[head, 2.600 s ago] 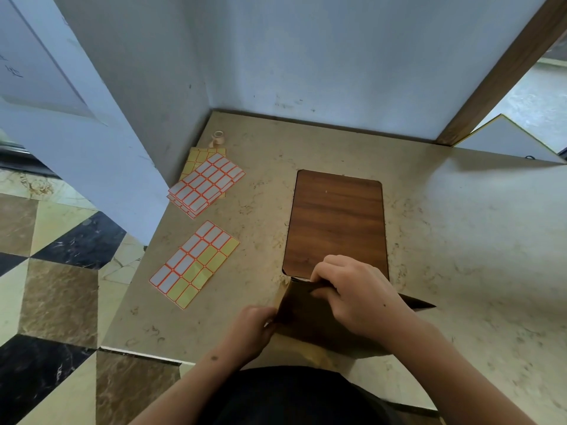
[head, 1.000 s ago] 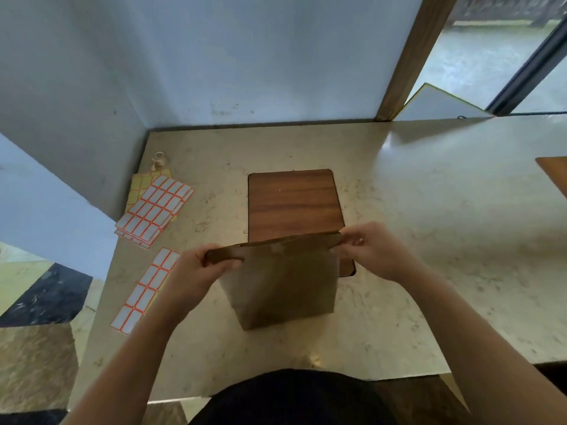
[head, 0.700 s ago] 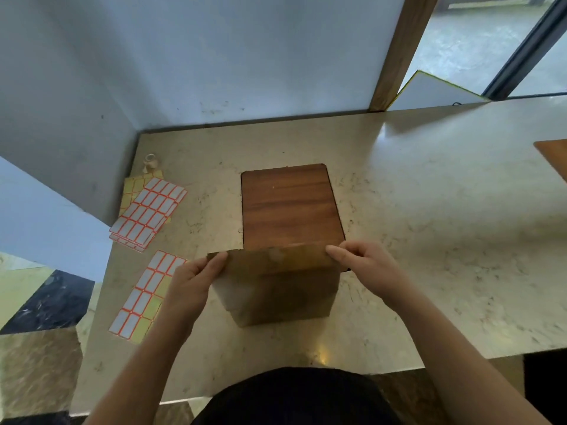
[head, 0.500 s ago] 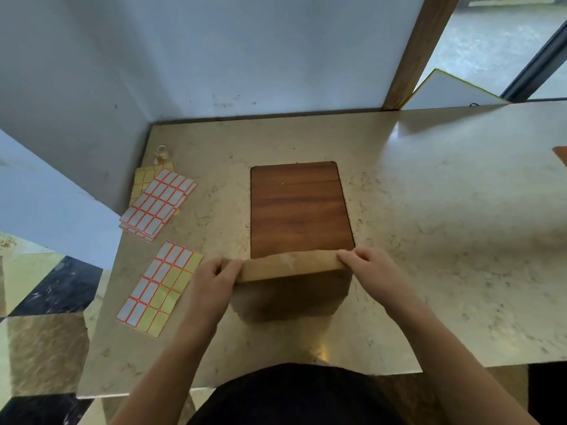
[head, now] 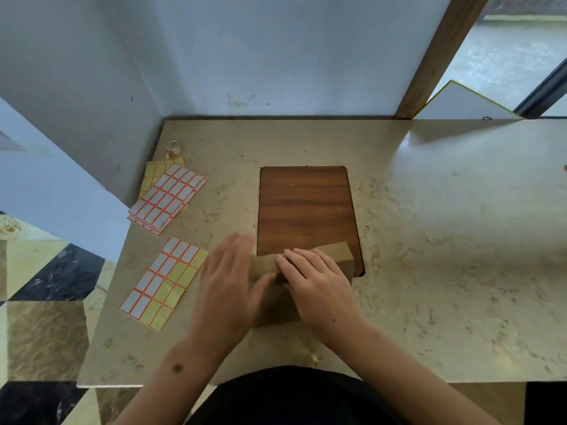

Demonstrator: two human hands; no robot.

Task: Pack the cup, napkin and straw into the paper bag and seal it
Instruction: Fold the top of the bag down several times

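A brown paper bag (head: 336, 255) stands near the table's front edge, and its top is folded over into a flat strip. My right hand (head: 316, 280) lies flat on that fold and presses it down. Blurred with motion, my left hand (head: 228, 286) is at the bag's left side with its fingers spread and its thumb near the bag's front. It holds nothing. The cup, napkin and straw are not visible.
One sheet of orange-framed label stickers (head: 162, 282) lies left of my left hand, and a stack of such sheets (head: 168, 197) lies farther back. A small roll (head: 173, 147) stands by the wall corner. A dark wooden panel (head: 306, 210) is set into the marble table (head: 445, 240) behind the bag.
The bag's top was pinched at both ends and folded down. My right hand has now slid onto the middle of the fold, and my left hand has let go and swings left.
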